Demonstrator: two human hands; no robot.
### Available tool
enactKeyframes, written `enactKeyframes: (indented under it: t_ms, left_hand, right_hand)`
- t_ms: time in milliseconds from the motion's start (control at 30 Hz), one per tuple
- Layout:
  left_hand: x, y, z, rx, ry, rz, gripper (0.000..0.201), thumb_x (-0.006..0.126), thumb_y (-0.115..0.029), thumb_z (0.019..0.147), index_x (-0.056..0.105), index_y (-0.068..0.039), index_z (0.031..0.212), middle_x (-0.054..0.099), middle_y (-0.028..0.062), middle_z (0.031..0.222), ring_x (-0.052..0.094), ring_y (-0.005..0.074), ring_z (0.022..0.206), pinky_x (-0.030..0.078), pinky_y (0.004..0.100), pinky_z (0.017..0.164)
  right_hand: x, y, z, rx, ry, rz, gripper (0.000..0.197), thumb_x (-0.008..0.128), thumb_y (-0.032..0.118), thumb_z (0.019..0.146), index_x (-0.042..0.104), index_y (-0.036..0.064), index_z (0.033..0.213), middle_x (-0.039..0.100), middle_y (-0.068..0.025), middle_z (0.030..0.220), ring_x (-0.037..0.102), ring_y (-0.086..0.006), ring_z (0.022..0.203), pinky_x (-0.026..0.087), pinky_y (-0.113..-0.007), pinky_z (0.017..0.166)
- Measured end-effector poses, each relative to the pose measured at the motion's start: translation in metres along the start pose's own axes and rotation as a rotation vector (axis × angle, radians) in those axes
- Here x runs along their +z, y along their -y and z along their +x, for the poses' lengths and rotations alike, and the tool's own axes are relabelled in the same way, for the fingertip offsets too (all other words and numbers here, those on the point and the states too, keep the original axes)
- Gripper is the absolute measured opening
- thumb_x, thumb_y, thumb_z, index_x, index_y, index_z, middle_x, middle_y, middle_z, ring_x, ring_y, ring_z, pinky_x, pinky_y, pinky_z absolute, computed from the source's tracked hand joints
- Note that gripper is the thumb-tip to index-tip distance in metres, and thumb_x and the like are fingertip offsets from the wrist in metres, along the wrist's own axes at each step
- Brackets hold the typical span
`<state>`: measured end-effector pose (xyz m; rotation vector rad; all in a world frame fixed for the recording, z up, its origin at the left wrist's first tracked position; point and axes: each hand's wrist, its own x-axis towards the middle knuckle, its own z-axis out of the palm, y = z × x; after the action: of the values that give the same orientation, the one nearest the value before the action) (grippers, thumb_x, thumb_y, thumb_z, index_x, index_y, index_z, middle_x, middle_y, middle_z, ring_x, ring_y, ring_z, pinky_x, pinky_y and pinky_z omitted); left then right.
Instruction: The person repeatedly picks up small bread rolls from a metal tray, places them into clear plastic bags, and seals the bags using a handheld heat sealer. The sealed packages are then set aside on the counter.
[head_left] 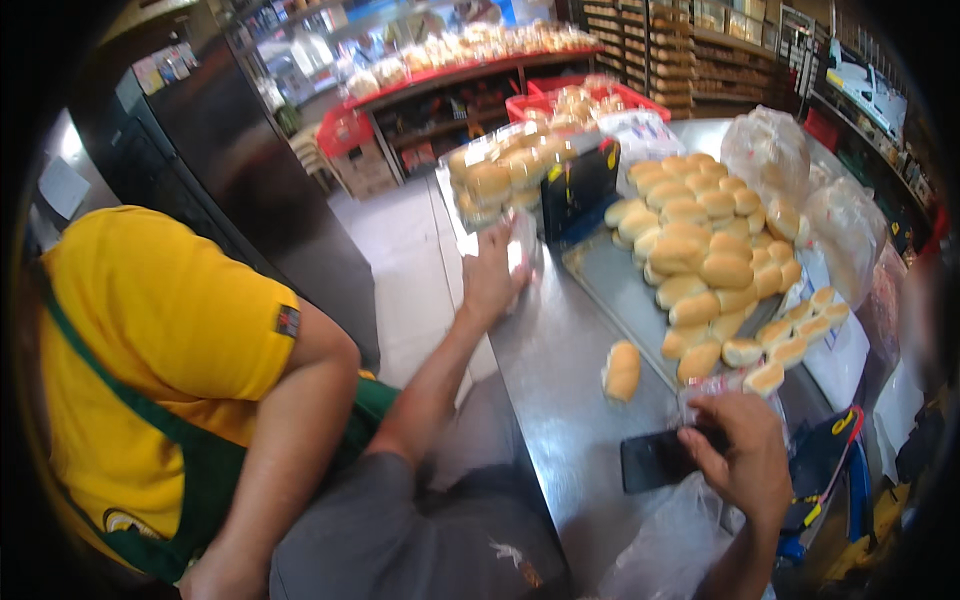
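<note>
My left hand (490,275) reaches over the table's left edge, its fingers closed on a crumpled clear plastic bag (522,250). Bagged buns (490,180) sit just beyond it. My right hand (745,455) hovers by a black phone (652,462) lying on the metal table. Its thumb and forefinger are apart; whether they touch the phone is unclear. A single bun (622,371) rests on the bare metal between my hands. Many golden buns are heaped on a metal tray (625,300), and a dark upright box-like object (580,192) stands at its far left corner.
A person in a yellow shirt (170,330) and green apron stands close at my left. Loose clear plastic (665,545) lies near my right wrist. Large bags of buns (765,155) stand at the right. Red crates (645,98) and bread racks (640,50) are behind.
</note>
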<state>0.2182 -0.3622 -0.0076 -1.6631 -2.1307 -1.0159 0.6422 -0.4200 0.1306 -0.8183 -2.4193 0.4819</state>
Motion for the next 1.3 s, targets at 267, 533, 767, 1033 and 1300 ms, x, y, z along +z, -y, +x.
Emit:
enactKeyframes:
  t_ms: [267,533,767,1033,1300]
  left_hand:
    - [-0.004,-0.003,-0.005,0.0,-0.022,0.193,0.095,0.089,-0.026,0.078,0.043,-0.013,0.159,0.049,0.0175,0.154,0.055,0.0341,0.135,0.042,0.0547,0.098]
    - [-0.012,-0.012,0.017,-0.009,0.355,0.162,0.029,0.075,-0.011,0.086,0.076,0.003,0.112,0.075,0.0263,0.109,0.073,0.043,0.106,0.057,0.0511,0.094]
    - [0.008,0.009,0.031,-0.092,0.569,0.434,0.044,0.061,-0.044,0.1,0.078,-0.005,0.107,0.074,0.0244,0.121,0.073,0.0407,0.112,0.059,0.0506,0.095]
    - [0.003,0.017,0.035,0.183,0.241,0.283,0.016,0.071,-0.019,0.08,0.077,-0.004,0.078,0.075,0.0197,0.084,0.076,0.0389,0.08,0.059,0.0524,0.071]
    - [-0.008,0.052,0.064,-0.256,0.501,-0.299,0.028,0.083,-0.025,0.087,0.074,-0.001,0.077,0.07,0.0113,0.069,0.066,0.0186,0.063,0.052,0.0375,0.061]
  right_hand:
    - [0.004,-0.002,0.0,0.017,0.029,0.002,0.036,0.087,0.01,0.079,0.072,0.002,0.111,0.073,-0.0152,0.095,0.069,-0.035,0.086,0.052,-0.043,0.082]
    - [0.006,-0.002,0.0,0.013,0.019,0.017,0.035,0.086,0.009,0.08,0.072,0.0022,0.111,0.073,-0.0151,0.095,0.068,-0.0348,0.086,0.052,-0.043,0.081]
    - [0.007,-0.005,-0.001,0.046,0.053,-0.015,0.034,0.086,0.009,0.079,0.072,0.0028,0.11,0.074,-0.0156,0.098,0.069,-0.0366,0.089,0.052,-0.044,0.084]
    - [0.007,-0.002,0.001,0.068,0.052,-0.029,0.036,0.087,0.009,0.077,0.072,0.003,0.109,0.074,-0.0161,0.098,0.069,-0.0381,0.091,0.052,-0.046,0.084]
    - [0.007,0.003,-0.001,0.027,0.01,-0.013,0.035,0.088,0.012,0.077,0.072,0.0028,0.107,0.073,-0.015,0.091,0.07,-0.0353,0.085,0.051,-0.045,0.083]
